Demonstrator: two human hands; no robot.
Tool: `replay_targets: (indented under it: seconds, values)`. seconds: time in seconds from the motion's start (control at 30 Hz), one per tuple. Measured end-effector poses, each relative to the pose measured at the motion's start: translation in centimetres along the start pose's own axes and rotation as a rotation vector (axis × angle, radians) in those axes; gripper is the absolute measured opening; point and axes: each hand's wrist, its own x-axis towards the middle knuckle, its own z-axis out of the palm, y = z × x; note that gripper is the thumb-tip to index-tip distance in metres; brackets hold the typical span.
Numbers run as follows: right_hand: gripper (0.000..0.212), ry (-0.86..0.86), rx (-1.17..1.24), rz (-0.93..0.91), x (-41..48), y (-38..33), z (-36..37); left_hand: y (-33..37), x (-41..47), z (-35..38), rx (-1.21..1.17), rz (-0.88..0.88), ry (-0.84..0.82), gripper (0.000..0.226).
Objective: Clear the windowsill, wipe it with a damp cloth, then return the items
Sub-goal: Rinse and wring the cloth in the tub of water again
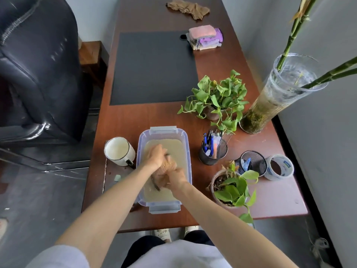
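A clear plastic tub [185,136] with bluish clips holds cloudy water on the brown desk [123,120]. Both my hands are over it, gripping a wet tan cloth [168,171] between them. My left hand [156,154] holds the cloth's far end and my right hand [176,179] holds its near end. The cloth is bunched and partly hidden by my fingers. Around the tub stand a white mug [119,151], two mesh pen holders [213,152] [253,162], a small potted plant [230,187], a leafy pothos [218,97] and a tall glass vase [278,97] with bamboo stalks.
A dark desk mat [152,68] covers the desk's middle. Folded pink and purple cloths [204,38] lie at its far right corner, a crumpled brown rag [188,8] beyond. A white tape roll [280,167] lies by the right edge. A black leather chair [36,70] stands left; a grey wall runs right.
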Motion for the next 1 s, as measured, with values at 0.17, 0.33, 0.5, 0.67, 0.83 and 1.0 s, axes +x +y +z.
replay_targets:
  seconds: [0.17,0.33,0.5,0.67,0.83,1.0]
  values:
    - [0.041,-0.083,-0.037,0.085,-1.6,-1.1,0.5,0.2,-0.1,-0.4,0.176,0.164,0.082,0.020]
    - [0.039,-0.062,-0.592,-0.027,-2.1,-2.0,0.6,-1.6,-1.0,-0.2,0.499,0.279,0.242,0.036]
    - [0.042,0.114,-0.907,-0.535,-0.6,-1.9,0.3,-2.4,-0.9,0.1,0.604,0.258,-0.045,0.016]
    - [0.031,0.168,-1.053,-0.523,-0.4,-2.6,0.0,-2.6,-0.4,-1.2,0.534,0.332,-0.074,0.012]
    - [0.038,0.219,-0.991,-0.581,-1.1,-2.2,-0.1,-1.2,-0.6,-3.1,0.577,0.429,-0.124,0.013]
    - [0.034,0.241,-1.031,-0.628,-1.6,-2.8,0.1,-0.6,-0.5,-4.6,0.638,0.415,-0.202,0.021]
